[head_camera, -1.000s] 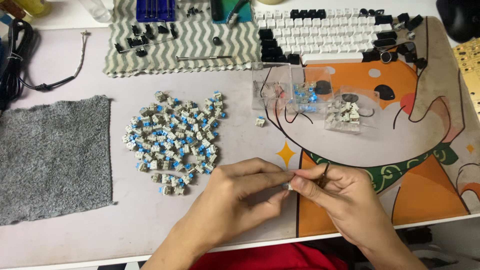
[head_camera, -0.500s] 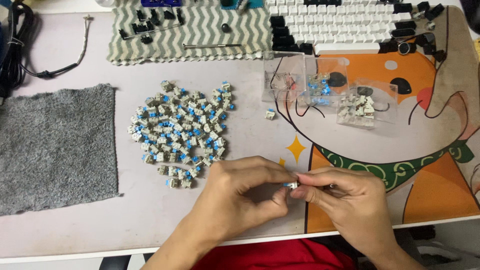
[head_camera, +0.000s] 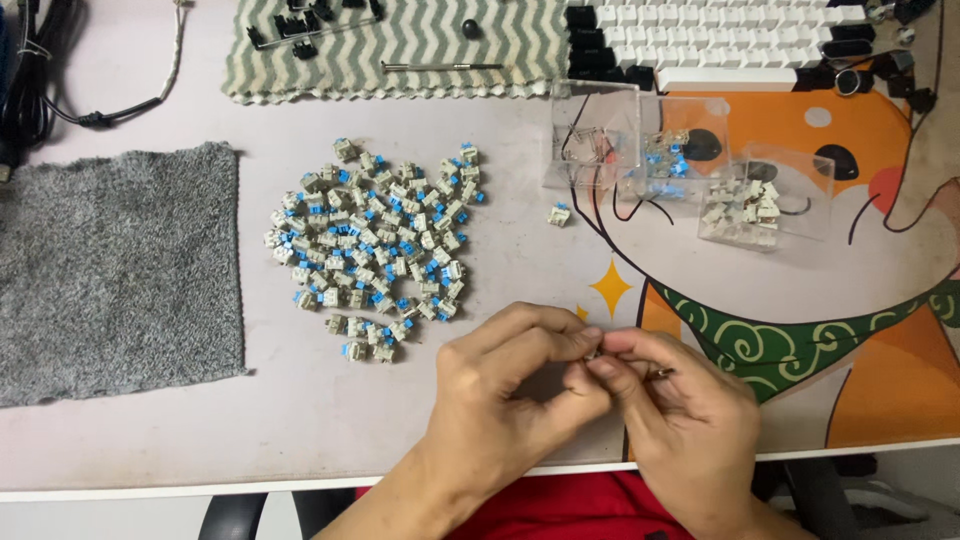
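Together, the left hand (head_camera: 510, 400) and right hand (head_camera: 680, 420) pinch one small switch (head_camera: 592, 353) between closed fingertips above the desk (head_camera: 300, 440) edge, seemingly working it apart, which needs steady grip, with the switch pile (head_camera: 375, 250) beyond.

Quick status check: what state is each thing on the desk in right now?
Left hand: pinching a small part, mostly hidden.
Right hand: fingertips on the same part.
Pile of grey-and-blue keyboard switches: loose, spread out.
Three clear plastic boxes: open, holding parts.
Grey fuzzy cloth: flat.
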